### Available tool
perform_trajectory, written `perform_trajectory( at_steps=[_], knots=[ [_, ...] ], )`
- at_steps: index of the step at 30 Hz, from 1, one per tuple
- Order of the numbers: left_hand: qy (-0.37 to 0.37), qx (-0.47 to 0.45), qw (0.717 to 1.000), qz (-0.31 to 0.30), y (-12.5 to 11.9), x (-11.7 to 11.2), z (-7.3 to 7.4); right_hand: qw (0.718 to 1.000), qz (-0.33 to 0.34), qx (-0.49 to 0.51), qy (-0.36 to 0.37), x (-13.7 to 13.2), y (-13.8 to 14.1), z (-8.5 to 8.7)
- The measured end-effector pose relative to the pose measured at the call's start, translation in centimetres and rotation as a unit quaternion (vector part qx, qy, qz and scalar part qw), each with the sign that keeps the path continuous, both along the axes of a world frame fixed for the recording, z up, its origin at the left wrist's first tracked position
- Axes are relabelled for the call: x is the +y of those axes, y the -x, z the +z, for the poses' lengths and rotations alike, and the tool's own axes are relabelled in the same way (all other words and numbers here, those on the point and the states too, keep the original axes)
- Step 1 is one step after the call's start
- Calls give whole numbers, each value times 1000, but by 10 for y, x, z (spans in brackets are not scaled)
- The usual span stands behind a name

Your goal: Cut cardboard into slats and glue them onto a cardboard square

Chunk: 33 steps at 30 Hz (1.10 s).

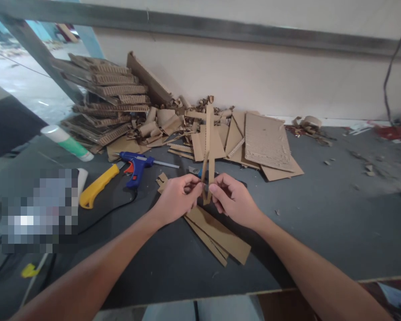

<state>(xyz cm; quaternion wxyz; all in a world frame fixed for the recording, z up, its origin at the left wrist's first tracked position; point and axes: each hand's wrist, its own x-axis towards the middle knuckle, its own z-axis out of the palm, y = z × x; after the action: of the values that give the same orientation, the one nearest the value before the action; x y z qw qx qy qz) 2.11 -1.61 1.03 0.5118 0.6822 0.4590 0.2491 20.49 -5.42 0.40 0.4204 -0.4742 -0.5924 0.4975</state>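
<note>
Between my two hands stands a narrow cardboard strip (210,133), folded to a V at its lower end, with a crosspiece near its top. My left hand (178,198) pinches its left side, fingers closed. My right hand (235,200) grips the right side between thumb and fingers. Below my hands, flat cardboard strips (223,234) lie on the dark table (314,232). A blue and black tool, partly hidden, lies behind my fingers. To the left rests a blue glue gun (135,167) with a glue stick in its back, beside a yellow-handled cutter (98,187).
Corrugated cardboard pieces (120,89) are stacked at the back left. Scraps (157,125) pile up against the wall, and a ridged cardboard sheet (267,140) lies right of them. A white and green tube (67,142) and a pixelated object (42,211) are at left. A cable (107,214) trails from the glue gun.
</note>
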Motion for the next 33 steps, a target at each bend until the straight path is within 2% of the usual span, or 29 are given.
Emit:
perform_trajectory(
  at_steps=[3, 9, 15, 19, 28, 33],
  knots=[
    [11, -11, 1000, -5, 1, -2, 3, 1000, -4, 14, 9, -3, 2, 2],
    [-30, 10, 996, -84, 2, -6, 14, 999, -36, 25, 6, -1, 0, 1],
    [-42, -11, 998, -36, 5, -4, 7, 998, 19, -56, 31, -2, -2, -2],
    [-55, 3, 998, -26, 5, -3, 6, 997, 34, -57, 25, -2, -1, -3],
    [19, -29, 999, -35, 4, -3, 10, 997, 32, -63, -13, -2, -1, -5],
    [79, -57, 995, -32, 2, -3, 13, 989, 17, -125, -73, -3, -2, -4]
  ],
)
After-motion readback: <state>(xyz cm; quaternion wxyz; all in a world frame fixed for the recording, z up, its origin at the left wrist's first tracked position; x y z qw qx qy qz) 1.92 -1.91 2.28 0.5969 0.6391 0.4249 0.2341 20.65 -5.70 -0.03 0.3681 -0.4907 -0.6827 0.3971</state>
